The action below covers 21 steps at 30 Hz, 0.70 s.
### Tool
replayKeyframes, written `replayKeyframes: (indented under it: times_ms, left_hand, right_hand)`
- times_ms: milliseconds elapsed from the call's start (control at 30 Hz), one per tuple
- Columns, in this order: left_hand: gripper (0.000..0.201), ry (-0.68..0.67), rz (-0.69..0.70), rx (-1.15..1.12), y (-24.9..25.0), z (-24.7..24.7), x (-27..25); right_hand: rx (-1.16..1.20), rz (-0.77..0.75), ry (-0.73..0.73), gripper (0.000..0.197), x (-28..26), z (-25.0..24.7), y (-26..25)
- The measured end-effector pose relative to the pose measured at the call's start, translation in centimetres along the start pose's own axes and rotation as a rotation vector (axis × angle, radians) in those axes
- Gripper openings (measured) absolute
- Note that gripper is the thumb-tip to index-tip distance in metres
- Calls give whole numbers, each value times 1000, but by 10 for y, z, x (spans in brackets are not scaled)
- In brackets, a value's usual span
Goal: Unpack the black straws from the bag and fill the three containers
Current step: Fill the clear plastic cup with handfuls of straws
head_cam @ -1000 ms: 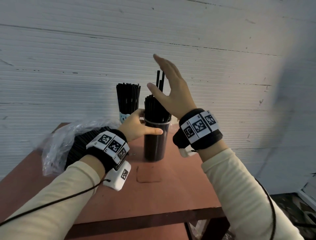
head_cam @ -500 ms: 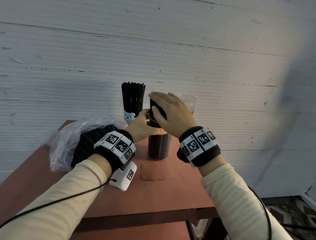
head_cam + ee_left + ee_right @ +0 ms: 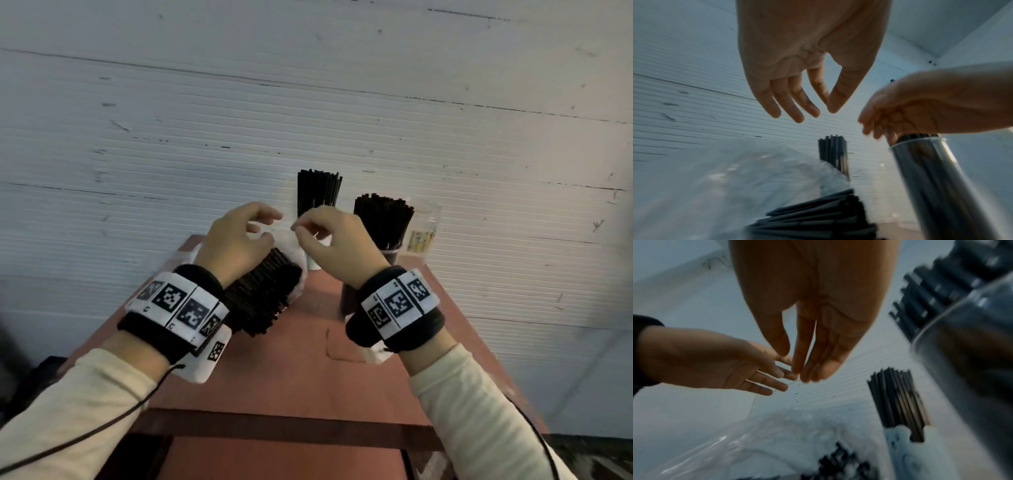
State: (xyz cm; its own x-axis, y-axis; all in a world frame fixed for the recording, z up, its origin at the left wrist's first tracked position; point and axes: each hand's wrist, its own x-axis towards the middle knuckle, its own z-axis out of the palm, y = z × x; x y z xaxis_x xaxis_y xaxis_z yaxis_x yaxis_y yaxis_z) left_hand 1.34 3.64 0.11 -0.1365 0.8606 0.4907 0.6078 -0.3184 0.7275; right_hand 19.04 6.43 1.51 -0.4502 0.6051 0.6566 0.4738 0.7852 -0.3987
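While two cups (image 3: 383, 226) in the middle of the frame already look stuffed with straws (image 3: 318, 190), the clear cup (image 3: 423, 228) at right seems empty. Left hand (image 3: 236, 240) and right hand (image 3: 337, 240) hover loose-fingered over the bag (image 3: 265, 291), holding nothing I can see.

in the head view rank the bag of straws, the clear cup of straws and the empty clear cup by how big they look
1. Bag of straws, largest, though it lies nearest the camera.
2. Clear cup of straws, its base hidden by the right hand.
3. Empty clear cup, smallest.
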Motion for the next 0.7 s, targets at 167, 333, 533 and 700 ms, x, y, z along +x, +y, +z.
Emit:
replayKeyframes:
  times_ms: [167, 333, 533, 700]
  left_hand:
    - [35, -38, -96, 216, -34, -43, -7]
    - [50, -277, -168, 290, -68, -54, -8]
    - [57, -235, -134, 240, -75, -57, -5]
    - [56, -129, -146, 183, -69, -59, -3]
  right_hand:
    - [-102, 218, -563, 30, 6, 53, -12]
    - [-232, 244, -843, 51, 9, 89, -25]
    - [-261, 196, -853, 48, 15, 106, -35]
    - [-242, 170, -796, 39, 20, 101, -25]
